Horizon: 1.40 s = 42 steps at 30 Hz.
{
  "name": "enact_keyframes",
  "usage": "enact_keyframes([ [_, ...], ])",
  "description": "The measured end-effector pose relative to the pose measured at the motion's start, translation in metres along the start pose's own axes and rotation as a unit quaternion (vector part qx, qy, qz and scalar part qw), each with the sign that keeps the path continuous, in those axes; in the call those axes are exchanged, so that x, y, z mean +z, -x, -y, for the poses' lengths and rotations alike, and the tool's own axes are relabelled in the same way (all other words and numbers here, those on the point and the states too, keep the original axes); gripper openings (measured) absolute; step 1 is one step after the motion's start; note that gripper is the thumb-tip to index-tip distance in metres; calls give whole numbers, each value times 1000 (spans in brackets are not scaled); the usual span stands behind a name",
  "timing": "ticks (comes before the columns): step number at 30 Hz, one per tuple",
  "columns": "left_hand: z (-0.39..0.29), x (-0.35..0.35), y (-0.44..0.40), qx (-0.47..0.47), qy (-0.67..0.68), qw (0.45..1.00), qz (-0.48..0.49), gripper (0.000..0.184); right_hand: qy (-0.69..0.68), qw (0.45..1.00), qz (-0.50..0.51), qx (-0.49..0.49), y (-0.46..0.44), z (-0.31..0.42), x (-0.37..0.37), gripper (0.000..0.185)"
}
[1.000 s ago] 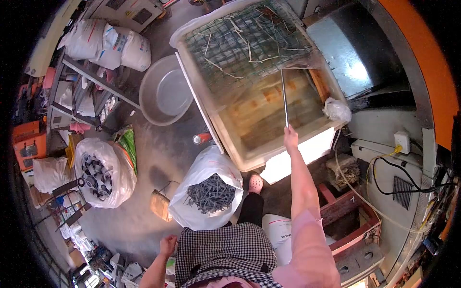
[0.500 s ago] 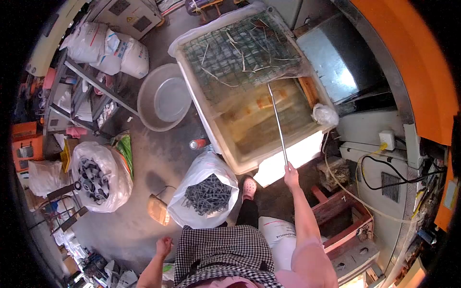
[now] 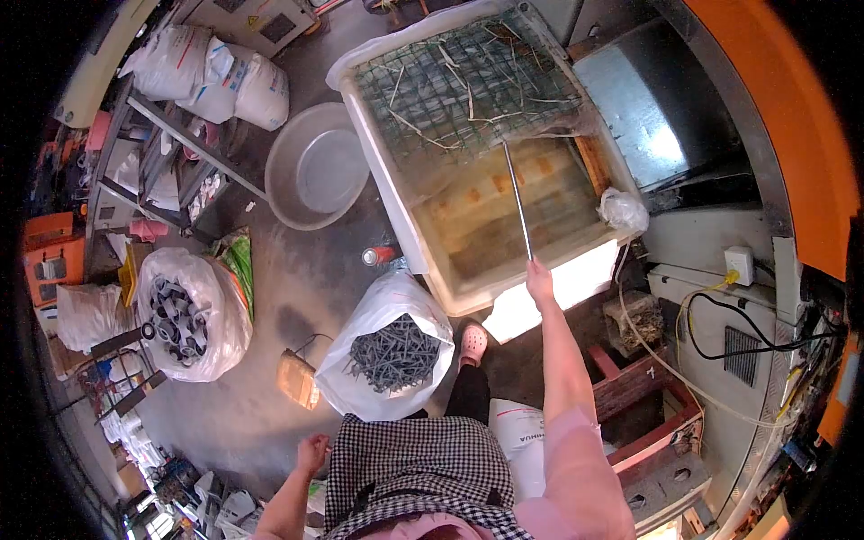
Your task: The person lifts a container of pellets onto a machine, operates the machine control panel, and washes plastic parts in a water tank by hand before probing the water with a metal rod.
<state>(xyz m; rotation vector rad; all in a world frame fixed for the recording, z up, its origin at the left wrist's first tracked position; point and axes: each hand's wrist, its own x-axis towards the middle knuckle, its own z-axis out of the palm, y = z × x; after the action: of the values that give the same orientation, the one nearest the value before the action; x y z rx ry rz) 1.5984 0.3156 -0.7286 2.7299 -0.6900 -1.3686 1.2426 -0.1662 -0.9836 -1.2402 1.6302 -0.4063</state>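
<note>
My right hand is closed around the near end of a long thin metal rod. The rod reaches over a large pale tub of brownish water, its far tip at the edge of a green mesh grid on which pale strips lie. By my side, my left hand hangs with its fingers curled and nothing visible in it. In front of my checked apron stands a white sack full of dark grey thin plastic pieces.
A round grey basin lies left of the tub. A red-topped can stands between the tub and sack. Further left is a clear bag of grey rings. A red metal frame and a loose hose are at right.
My right hand has moved slightly forward with the rod, whose tip now lies further along toward the mesh. The view has shifted a little. My left hand stays at my side.
</note>
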Motion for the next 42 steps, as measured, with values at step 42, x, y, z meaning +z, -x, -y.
enact_keyframes([
  [42,39,-6,3,-61,66,996,-8,21,47,997,54,-43,21,30,21,34],
])
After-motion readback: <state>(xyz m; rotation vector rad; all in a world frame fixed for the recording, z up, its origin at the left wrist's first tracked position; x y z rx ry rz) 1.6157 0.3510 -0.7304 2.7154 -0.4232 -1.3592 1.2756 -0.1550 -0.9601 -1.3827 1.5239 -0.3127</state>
